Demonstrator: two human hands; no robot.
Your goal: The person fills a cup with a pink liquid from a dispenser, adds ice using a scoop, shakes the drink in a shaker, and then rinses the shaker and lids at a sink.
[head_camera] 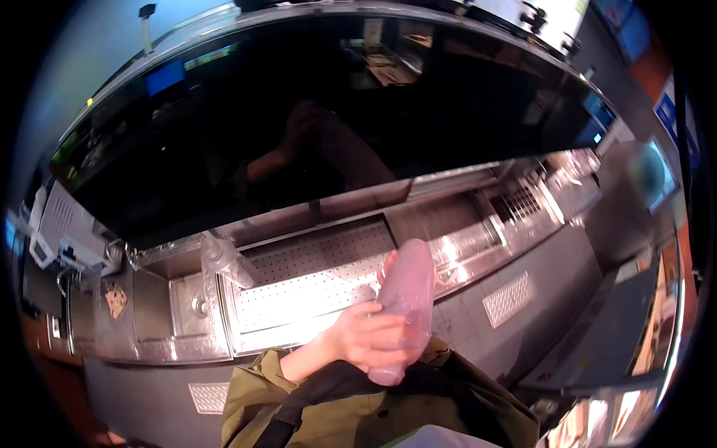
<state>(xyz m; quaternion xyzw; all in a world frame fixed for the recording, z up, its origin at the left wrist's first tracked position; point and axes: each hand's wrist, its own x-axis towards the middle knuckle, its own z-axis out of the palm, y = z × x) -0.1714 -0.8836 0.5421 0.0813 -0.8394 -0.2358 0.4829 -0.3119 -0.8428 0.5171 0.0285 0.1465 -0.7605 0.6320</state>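
Note:
A long, translucent, pinkish plastic container [411,285], perhaps a bottle or pitcher, is held tilted in front of my chest. My left hand [369,336] wraps around its lower part, with the fingers spread across the near side. Behind its upper part is my right hand [387,264], mostly hidden by the container; only some fingertips show past its edge. Beneath both hands lies a perforated stainless steel drain tray [291,297] set into the counter. A clear plastic bottle or cup [227,260] leans at the tray's left end.
A steel sink basin [187,299] adjoins the tray on the left, with a crumpled cloth [116,299] beside it. Farther left stands a white machine [67,229]. A dark glossy panel [252,129] rises behind the counter. A blurred person [627,201] is at the right.

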